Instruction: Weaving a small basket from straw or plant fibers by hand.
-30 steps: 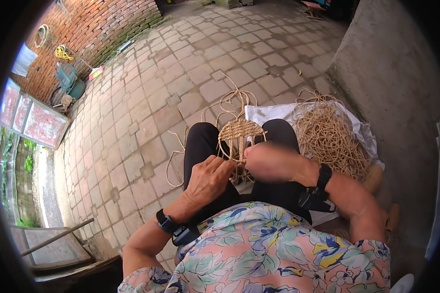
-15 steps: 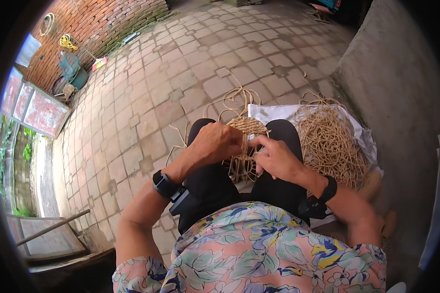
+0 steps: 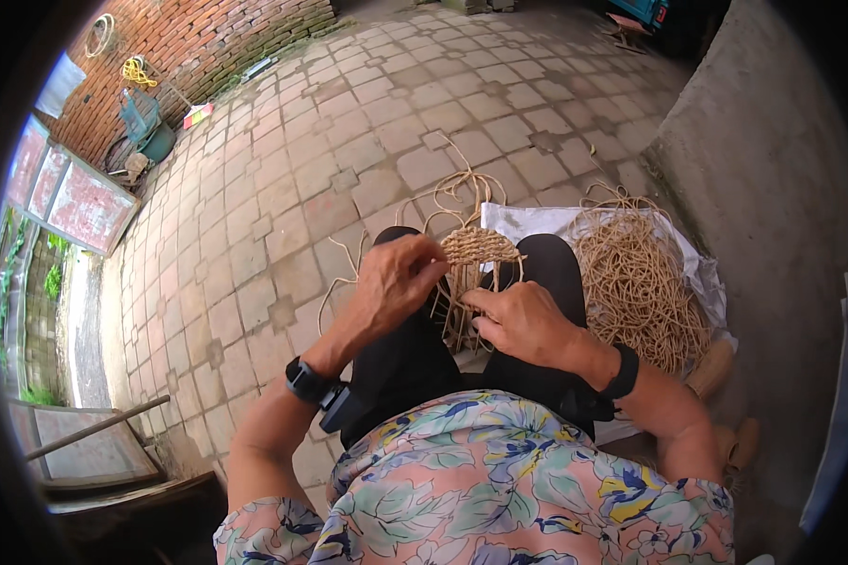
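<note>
Between my knees is a small woven straw-cord piece [image 3: 481,247], its dense rounded band at the far end and loose cord strands [image 3: 459,320] hanging toward me. My left hand [image 3: 391,282] is at the left edge of the weave, fingers curled together; whatever they pinch is hidden. My right hand [image 3: 530,322] sits just below the band, thumb and forefinger closed on a strand of cord. Long cord ends [image 3: 466,184] trail onto the paving beyond the piece.
A large heap of tan cord [image 3: 636,282] lies on a white sack [image 3: 518,218] to my right, beside a grey wall [image 3: 773,188]. Woven straw items [image 3: 711,369] lie near my right elbow. Paving bricks [image 3: 254,217] stretch left and ahead to a brick wall [image 3: 198,47].
My left hand has moved left and slightly away from my right hand. My right hand has shifted a little nearer to me, and more of the woven band shows.
</note>
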### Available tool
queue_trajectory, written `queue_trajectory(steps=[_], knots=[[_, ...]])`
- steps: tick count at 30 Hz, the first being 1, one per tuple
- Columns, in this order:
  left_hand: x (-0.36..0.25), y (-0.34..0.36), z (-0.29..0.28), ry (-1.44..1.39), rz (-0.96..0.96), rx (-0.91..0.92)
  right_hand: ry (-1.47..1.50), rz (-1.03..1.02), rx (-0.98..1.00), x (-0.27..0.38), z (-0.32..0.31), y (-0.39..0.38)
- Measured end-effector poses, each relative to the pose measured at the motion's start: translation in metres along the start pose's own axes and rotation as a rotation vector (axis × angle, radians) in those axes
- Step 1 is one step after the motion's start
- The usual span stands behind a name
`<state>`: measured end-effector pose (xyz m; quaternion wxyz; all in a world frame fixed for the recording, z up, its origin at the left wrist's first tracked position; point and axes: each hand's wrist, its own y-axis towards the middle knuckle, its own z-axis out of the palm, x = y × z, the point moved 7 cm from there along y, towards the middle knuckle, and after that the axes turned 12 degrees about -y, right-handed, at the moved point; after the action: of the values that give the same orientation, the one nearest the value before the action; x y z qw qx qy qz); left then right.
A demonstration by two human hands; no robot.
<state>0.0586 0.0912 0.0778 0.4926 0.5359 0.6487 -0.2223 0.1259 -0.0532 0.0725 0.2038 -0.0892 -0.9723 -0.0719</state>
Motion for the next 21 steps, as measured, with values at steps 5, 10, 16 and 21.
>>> queue_trajectory(steps=[5,10,16,21], knots=[[-0.002,-0.052,0.011,0.147,0.007,0.017,0.347,0.105,0.308,-0.009,0.015,0.020],[-0.003,-0.065,0.030,0.249,0.082,0.024,0.692,0.431,0.615,-0.022,0.034,0.016],[-0.011,-0.062,0.037,0.338,0.271,-0.081,0.840,0.433,0.576,-0.023,0.037,0.016],[-0.014,-0.063,0.036,0.322,0.273,-0.141,0.734,0.402,0.512,-0.018,0.026,0.017]])
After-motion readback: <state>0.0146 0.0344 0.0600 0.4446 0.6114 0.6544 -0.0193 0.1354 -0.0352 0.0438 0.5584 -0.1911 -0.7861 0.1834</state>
